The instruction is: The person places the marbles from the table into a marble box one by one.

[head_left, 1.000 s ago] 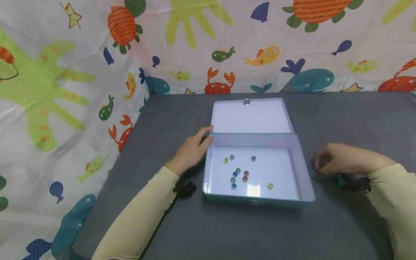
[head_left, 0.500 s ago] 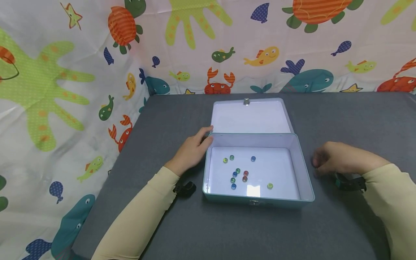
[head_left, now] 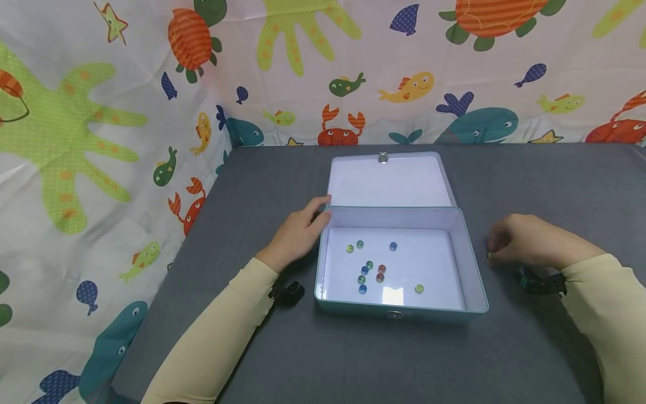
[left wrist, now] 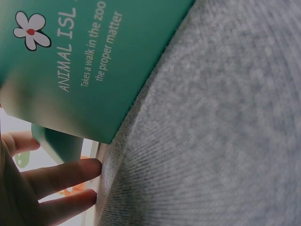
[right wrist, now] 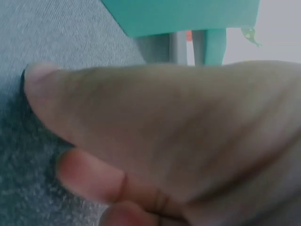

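A teal metal box (head_left: pixel 348 307) with a white inside stands on the grey table, its hinged lid (head_left: pixel 391 182) laid back behind it. Several glass marbles (head_left: pixel 381 269), red, blue, green and yellow-green, lie scattered on its floor. My left hand (head_left: pixel 295 234) rests at the back left corner, thumb near the rim and fingers extended toward the lid; the left wrist view shows the straight fingers (left wrist: pixel 75 174) beside the printed wall. Right of the box, my right hand (head_left: pixel 530 242) pinches a small yellow-green marble (head_left: pixel 489 255) low over the table. Its thumb (right wrist: pixel 108 103) hides the marble in the right wrist view.
A white cloth (head_left: pixel 303 106) printed with sea animals hangs behind the table and down its left side. Grey table surface (head_left: pixel 393 365) extends in front of the box and to both sides. Each wrist carries a dark strap (head_left: pixel 542 281).
My right hand has shifted slightly up and away along the table, and a yellow-green marble now shows at its fingertips. The left hand, box and marbles inside have stayed put.
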`<state>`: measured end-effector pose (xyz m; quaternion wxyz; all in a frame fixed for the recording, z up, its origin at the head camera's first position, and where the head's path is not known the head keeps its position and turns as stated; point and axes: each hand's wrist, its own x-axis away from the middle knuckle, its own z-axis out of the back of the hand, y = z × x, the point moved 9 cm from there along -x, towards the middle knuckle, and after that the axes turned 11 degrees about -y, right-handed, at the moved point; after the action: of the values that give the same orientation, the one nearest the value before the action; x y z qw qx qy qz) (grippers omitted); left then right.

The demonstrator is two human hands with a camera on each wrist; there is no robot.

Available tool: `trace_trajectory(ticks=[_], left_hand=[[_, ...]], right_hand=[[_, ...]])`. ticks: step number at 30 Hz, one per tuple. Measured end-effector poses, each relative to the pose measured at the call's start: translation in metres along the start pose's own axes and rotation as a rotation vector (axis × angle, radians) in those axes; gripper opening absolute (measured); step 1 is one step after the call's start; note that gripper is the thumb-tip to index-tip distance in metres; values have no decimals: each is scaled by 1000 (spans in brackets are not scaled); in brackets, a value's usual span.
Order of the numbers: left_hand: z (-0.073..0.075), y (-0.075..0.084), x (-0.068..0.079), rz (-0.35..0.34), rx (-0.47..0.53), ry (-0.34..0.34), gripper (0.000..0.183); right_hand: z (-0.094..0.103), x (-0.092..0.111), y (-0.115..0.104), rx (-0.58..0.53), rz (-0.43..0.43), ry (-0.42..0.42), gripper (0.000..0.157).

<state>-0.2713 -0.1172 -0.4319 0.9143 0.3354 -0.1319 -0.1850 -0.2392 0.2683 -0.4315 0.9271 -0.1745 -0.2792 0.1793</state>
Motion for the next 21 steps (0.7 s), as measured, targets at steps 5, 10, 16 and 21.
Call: trace_trajectory(ticks=[5,10,16,21], left_hand=[[1,0,1,1,1,0,56],[0,0,1,0,8,-2,56],[-1,-1,1,2,2,-1,56],[-1,-1,0,2,3,3,57]], right_hand=[[1,1,5,-2,-26,2,24],[3,1,4,-1,-25,10,21],[11,3,-1,13,-18,77,19],[21,5,-7,17,-13,143,20]])
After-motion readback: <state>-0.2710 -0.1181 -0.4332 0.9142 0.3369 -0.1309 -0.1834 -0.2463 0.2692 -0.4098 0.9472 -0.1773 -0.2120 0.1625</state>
